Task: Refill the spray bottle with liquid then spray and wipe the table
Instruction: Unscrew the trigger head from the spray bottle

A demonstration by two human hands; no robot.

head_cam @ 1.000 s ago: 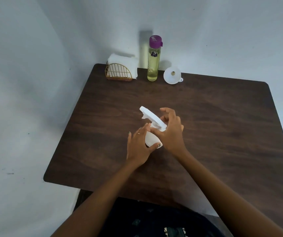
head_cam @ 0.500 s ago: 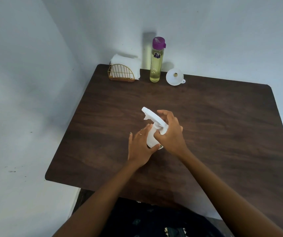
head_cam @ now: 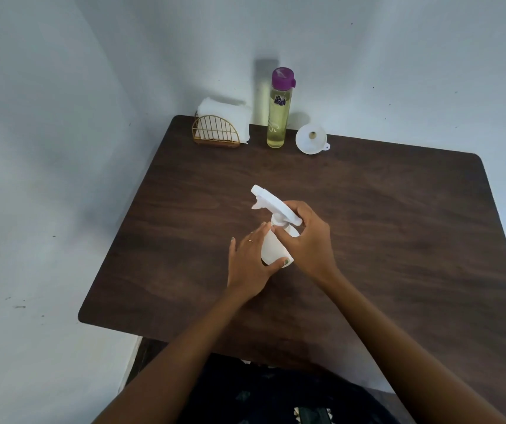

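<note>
Head view: upright spray bottle (head_cam: 273, 247), nozzle pointing far-left.

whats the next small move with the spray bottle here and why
Probably keep twisting the spray head off. The right hand pinches its collar while the left hand grips the white spray bottle, and the head sits on the neck, so nothing can go in yet. The funnel and refill bottle wait untouched.

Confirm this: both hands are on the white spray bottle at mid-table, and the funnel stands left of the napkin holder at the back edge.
Not quite. In the head view the funnel sits right of the purple-capped bottle, well right of the napkin holder. Both hands, left and right, are indeed on the spray bottle.
</note>
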